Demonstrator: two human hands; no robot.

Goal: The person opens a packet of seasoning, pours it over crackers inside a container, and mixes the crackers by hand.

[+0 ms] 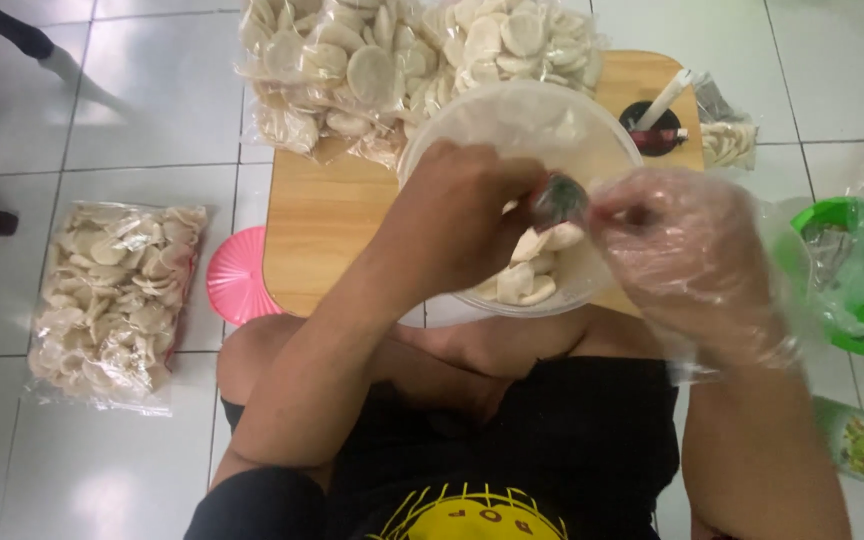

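Plastic everywhere in this one; a clear bag [542, 200] with pale round crackers [532, 270] at its bottom is held up over the wooden surface [322, 215], and its neck is being pinched between the two hands. The left hand [467, 215] is bare and its grip is closed tight on the gathered neck; the right hand [687, 255] is covered by a thin see-through glove and its grip is also closed, on a small dark tie or band [559, 197] at the same spot (what exactly that dark bit is can't be made out, too blurry).

What could go wrong, as a guess only: the neck is held by fingertips alone, so if the twist is let go on either side the bag could be dropped open and crackers spilled onto the surface or the tiled floor [152, 120]; the loose glove looks slippery, so the tie could be fumbled. Crackers could be crushed if the bag is squeezed lower down, since they look thin and brittle.

Also worth noting: finished bags [352, 70] are piled at the far edge of the surface and look like they could be knocked off; another full bag [112, 300] is lying flat on the floor by a pink lid [234, 278], where it could be stepped on; a green basin [862, 270] is sitting close to the right elbow.
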